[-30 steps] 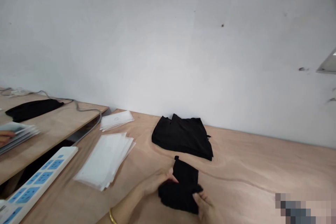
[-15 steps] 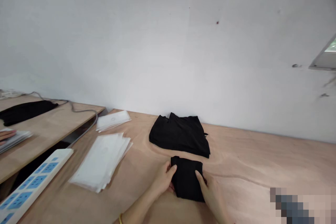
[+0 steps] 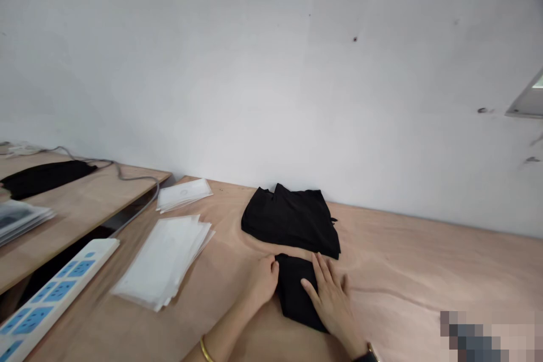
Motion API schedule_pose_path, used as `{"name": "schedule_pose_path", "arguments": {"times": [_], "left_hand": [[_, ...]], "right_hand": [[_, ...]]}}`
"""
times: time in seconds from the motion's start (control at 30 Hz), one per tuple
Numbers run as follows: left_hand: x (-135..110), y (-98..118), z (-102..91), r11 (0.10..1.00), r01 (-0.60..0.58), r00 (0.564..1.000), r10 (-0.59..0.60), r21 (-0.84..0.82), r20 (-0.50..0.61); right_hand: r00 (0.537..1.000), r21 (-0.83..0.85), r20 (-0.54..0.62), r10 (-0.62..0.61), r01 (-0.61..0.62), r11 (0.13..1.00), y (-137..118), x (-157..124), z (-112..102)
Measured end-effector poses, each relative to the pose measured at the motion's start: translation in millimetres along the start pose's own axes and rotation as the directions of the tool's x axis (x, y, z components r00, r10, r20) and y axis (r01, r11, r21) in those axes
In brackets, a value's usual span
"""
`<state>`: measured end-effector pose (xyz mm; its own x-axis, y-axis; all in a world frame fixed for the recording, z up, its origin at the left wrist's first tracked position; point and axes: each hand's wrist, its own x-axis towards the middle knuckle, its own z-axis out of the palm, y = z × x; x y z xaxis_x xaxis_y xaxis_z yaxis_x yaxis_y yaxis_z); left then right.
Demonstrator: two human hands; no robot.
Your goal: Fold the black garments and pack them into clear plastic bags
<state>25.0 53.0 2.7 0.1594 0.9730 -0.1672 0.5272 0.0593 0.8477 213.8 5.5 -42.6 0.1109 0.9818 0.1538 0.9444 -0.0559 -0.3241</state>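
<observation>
A folded black cloth (image 3: 294, 291) lies on the plywood table (image 3: 403, 260), just in front of a larger pile of black garments (image 3: 291, 220). My left hand (image 3: 263, 283), fingers curled, sits against the cloth's left edge. Whether it grips the cloth is hidden. My right hand (image 3: 328, 300) lies flat over the cloth's right side with its fingers spread. A gold bangle circles my left wrist.
Two stacks of clear plastic sleeves (image 3: 163, 260) lie left of my hands. A white power strip (image 3: 55, 294) with blue sockets runs along the near left. A second table (image 3: 76, 220) holds a black cloth and printed packets. A pale wall rises behind.
My right hand has moved from the cloth's right edge onto its top, fingers spread. The co-worker's hand at the far left has left the printed packets.
</observation>
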Motion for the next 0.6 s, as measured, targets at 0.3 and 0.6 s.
{"name": "schedule_pose_path", "arguments": {"times": [0.3, 0.6], "left_hand": [[2.2, 33.2, 6.1, 0.796, 0.053, 0.993, 0.022, -0.603, 0.117], [0.5, 35.5, -2.0, 0.66, 0.083, 0.991, 0.028, -0.747, 0.134]], "right_hand": [[0.962, 0.778, -0.095, 0.256, -0.088, 0.622, 7.2, 0.5, 1.7], [0.876, 0.866, 0.477, 0.077, -0.453, -0.213, -21.7, 6.3, -31.8]]}}
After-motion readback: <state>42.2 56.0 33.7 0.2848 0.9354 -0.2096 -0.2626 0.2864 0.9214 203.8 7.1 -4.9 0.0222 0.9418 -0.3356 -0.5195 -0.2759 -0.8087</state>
